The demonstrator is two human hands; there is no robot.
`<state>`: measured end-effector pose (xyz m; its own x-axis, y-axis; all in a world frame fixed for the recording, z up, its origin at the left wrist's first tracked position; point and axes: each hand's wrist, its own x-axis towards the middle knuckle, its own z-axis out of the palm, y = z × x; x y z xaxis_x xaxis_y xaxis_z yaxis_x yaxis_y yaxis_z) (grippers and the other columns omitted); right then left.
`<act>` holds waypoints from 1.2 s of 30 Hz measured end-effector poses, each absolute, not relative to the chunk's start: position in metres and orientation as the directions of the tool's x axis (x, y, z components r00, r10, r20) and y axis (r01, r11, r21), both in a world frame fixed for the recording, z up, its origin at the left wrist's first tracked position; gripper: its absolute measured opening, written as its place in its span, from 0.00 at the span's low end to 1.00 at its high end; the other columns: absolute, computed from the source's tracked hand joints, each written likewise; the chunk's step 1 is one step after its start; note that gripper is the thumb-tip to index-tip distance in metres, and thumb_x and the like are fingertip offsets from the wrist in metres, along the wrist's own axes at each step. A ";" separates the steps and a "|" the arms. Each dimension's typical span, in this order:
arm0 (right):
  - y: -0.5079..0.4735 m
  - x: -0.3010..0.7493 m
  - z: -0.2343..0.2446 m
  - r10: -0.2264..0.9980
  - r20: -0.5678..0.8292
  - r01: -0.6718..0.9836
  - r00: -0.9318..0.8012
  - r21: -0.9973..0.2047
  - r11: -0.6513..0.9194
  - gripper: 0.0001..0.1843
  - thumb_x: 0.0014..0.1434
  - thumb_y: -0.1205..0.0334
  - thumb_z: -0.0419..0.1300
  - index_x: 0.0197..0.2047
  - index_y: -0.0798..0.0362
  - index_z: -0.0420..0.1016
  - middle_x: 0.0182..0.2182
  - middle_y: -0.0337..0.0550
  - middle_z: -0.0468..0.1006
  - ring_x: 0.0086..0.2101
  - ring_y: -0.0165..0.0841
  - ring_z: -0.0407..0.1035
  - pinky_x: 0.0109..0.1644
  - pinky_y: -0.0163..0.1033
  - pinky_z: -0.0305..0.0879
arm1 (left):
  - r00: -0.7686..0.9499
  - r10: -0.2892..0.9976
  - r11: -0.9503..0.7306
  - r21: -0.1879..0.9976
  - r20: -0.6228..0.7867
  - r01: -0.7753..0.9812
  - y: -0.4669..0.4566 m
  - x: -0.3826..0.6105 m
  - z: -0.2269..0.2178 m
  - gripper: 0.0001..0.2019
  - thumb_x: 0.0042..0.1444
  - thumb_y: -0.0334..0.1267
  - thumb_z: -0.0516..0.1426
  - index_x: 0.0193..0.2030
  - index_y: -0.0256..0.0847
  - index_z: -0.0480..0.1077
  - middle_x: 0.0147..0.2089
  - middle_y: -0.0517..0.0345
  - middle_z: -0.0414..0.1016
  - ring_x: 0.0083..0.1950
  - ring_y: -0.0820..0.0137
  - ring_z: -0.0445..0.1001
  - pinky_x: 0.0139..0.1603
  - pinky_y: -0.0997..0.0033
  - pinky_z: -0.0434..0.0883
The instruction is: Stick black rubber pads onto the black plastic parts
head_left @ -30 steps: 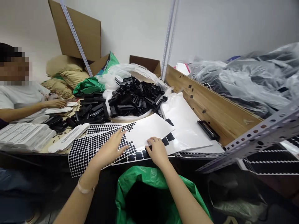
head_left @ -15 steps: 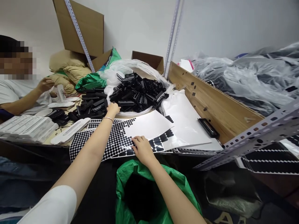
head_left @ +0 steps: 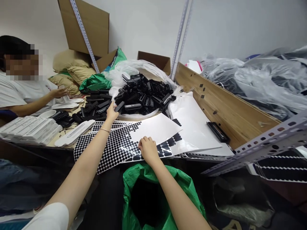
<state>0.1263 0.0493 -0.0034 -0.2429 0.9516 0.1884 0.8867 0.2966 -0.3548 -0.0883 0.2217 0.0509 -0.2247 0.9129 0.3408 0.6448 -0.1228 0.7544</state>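
My left hand [head_left: 112, 113] is stretched out at the near edge of a heap of black plastic parts [head_left: 153, 92]. One oblong black part [head_left: 119, 106] sits between its thumb and index finger. My right hand [head_left: 148, 148] is over the front of a sheet of black round stickers [head_left: 115, 147], its fingers curled in. Whatever those fingertips may hold is too small or hidden to make out. Under my left forearm the sticker sheet spreads out, and a bare white area [head_left: 158, 127] of sheet lies behind my right hand.
An open green bag [head_left: 192, 188] hangs below the table edge. White boxes [head_left: 28, 129] and a flat white carton [head_left: 74, 133] lie left. At far left a person's hand [head_left: 59, 92] handles something pale. A wooden board [head_left: 223, 102] and metal rail [head_left: 271, 143] border the right.
My left hand has drawn back slightly, and a black part now shows at its fingers. My right hand's fingers have curled in and lifted a little from the sheet. The view shifted slightly.
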 end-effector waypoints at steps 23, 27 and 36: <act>0.024 0.132 0.032 0.990 0.089 -0.422 -0.109 -0.906 0.035 0.16 0.47 0.49 0.70 0.29 0.52 0.74 0.38 0.41 0.76 0.39 0.32 0.71 0.40 0.37 0.75 | 0.081 0.993 0.088 0.995 -0.084 -0.051 0.008 -0.012 0.021 0.16 0.40 0.38 0.69 0.38 0.38 0.79 0.38 0.53 0.81 0.39 0.66 0.77 0.42 0.69 0.72; 0.025 0.134 0.034 0.990 0.144 -0.402 0.008 -0.906 0.135 0.12 0.50 0.51 0.68 0.28 0.51 0.75 0.36 0.41 0.74 0.40 0.33 0.69 0.44 0.40 0.74 | 0.032 0.999 -0.002 0.993 0.006 -0.117 0.022 -0.004 0.020 0.16 0.45 0.48 0.67 0.35 0.37 0.79 0.34 0.53 0.81 0.37 0.66 0.77 0.42 0.68 0.72; 0.021 0.138 0.032 0.975 0.172 -0.167 -0.144 -0.975 0.147 0.11 0.52 0.51 0.67 0.29 0.50 0.77 0.44 0.43 0.72 0.48 0.37 0.68 0.54 0.44 0.66 | -0.065 0.997 0.017 0.927 -0.045 -0.375 0.012 0.007 0.005 0.23 0.43 0.50 0.69 0.44 0.39 0.78 0.42 0.50 0.82 0.37 0.67 0.79 0.34 0.73 0.74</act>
